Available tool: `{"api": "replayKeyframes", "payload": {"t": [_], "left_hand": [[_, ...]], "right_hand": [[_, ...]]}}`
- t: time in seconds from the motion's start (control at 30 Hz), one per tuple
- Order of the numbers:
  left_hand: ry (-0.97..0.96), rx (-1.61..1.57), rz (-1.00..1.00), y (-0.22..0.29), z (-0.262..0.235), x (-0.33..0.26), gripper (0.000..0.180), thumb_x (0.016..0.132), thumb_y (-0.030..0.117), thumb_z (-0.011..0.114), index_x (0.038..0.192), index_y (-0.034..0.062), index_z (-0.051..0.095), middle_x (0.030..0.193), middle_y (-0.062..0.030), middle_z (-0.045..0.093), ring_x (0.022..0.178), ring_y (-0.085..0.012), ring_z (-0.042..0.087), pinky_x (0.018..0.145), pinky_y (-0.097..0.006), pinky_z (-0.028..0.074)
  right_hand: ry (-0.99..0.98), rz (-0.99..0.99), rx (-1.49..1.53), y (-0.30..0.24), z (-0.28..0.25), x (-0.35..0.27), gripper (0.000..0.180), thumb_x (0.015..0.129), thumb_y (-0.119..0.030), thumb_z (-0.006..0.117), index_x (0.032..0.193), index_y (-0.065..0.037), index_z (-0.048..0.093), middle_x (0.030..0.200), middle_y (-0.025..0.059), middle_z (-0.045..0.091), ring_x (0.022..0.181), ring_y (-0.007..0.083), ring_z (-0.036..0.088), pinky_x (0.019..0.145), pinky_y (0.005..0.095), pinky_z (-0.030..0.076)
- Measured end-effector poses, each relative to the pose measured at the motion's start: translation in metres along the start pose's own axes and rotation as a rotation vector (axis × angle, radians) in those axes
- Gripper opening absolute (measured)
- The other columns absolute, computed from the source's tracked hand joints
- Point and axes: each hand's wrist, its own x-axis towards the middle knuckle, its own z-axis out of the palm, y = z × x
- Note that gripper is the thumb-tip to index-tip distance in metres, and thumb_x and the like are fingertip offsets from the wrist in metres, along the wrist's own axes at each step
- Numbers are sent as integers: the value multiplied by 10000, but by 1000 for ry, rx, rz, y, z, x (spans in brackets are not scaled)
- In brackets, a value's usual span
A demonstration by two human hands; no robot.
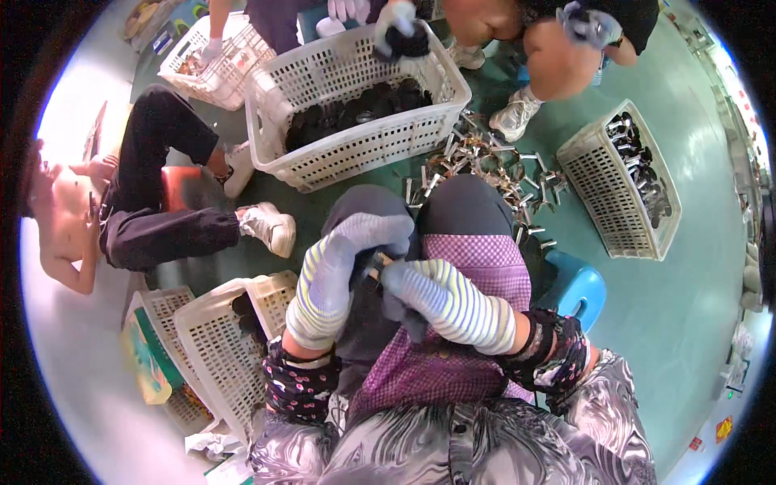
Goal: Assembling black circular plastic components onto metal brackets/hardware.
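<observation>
My left hand (347, 246), in a pale glove with striped cuff, curls over my lap around a small dark part (373, 273) with a tan piece on it. My right hand (432, 291), in a striped glove, closes on the same part from the other side. Gloved fingers cover most of this part, so its exact kind does not show. Beneath both hands lie my dark trousers and a purple checked apron (477, 263).
A big white crate (380, 133) ahead holds black parts; a co-worker's gloved hand (396, 32) grips a black piece there. Metal pieces (485, 166) litter the floor. Further crates stand right (606, 202) and left (214, 356). A blue stool (582, 287) is at my right.
</observation>
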Motion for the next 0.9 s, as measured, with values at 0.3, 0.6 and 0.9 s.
{"api": "replayKeyframes", "payload": {"t": [0.3,0.6,0.9], "left_hand": [[137,-754,-126,-19,-18,12,719,893,612,272,1221,23,523,1172,-188,562,1040,-325,561,896,-418,456],[35,-671,-108,-15,-12,9,755,885,635,262,1249,13,488,1237,-194,515,1086,-307,535,925,-391,432],[137,-205,-96,1,-13,11,496,896,351,486,1276,39,417,1122,-101,547,1027,-185,524,881,-323,426]], "right_hand": [[-91,212,415,-5,-9,11,416,898,-478,437,969,-97,587,744,24,623,494,118,554,421,245,453],[-43,189,423,-14,-3,5,379,896,-483,451,960,-130,571,744,12,616,451,86,508,391,220,414],[169,-195,87,-20,-1,5,448,904,-448,459,1116,-57,510,1035,120,578,837,179,579,726,304,480]]}}
